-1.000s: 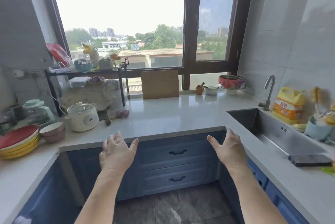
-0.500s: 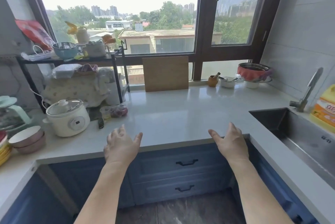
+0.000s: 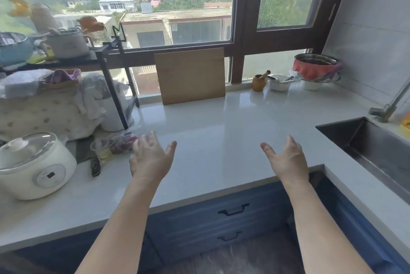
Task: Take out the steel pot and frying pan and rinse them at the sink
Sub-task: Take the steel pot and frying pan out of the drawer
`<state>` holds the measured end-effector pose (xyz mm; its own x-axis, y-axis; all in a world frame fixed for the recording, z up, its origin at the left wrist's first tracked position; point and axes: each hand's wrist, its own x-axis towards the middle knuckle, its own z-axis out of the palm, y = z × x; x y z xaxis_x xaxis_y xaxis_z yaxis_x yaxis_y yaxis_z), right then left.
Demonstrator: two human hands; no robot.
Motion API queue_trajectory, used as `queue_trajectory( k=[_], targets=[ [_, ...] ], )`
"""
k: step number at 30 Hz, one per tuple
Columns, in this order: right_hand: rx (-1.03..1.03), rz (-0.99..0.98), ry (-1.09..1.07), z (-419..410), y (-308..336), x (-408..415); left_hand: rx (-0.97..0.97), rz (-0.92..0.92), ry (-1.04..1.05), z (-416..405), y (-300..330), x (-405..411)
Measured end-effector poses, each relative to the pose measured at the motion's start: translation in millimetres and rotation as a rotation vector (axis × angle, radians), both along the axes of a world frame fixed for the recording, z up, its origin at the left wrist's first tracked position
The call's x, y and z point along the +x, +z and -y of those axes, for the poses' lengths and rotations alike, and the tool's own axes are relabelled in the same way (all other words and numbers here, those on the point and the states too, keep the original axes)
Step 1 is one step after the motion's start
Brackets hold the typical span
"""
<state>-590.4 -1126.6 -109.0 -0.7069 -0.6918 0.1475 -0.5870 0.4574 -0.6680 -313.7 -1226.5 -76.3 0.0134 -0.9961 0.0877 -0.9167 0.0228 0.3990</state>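
Above the white stone counter [image 3: 221,131], left of the steel sink [image 3: 375,147], the left hand [image 3: 150,158] and right hand [image 3: 286,160] hover with fingers spread wide, holding nothing.

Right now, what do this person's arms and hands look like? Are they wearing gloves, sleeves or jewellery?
Both arms are bare as far up as the picture shows, with no sleeves in view. The left hand and right hand wear no gloves. No watch or bracelet shows on either wrist. A thin band may sit on the left thumb, but it is too blurred to tell.
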Motion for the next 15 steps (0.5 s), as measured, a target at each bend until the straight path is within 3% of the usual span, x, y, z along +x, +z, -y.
queue_trajectory(
  k=[15],
  targets=[
    [0.176, 0.119, 0.053, 37.4, -84.6, -73.9, 0.139, 0.009, 0.057, 25.0, -84.6, -79.1]
  ],
)
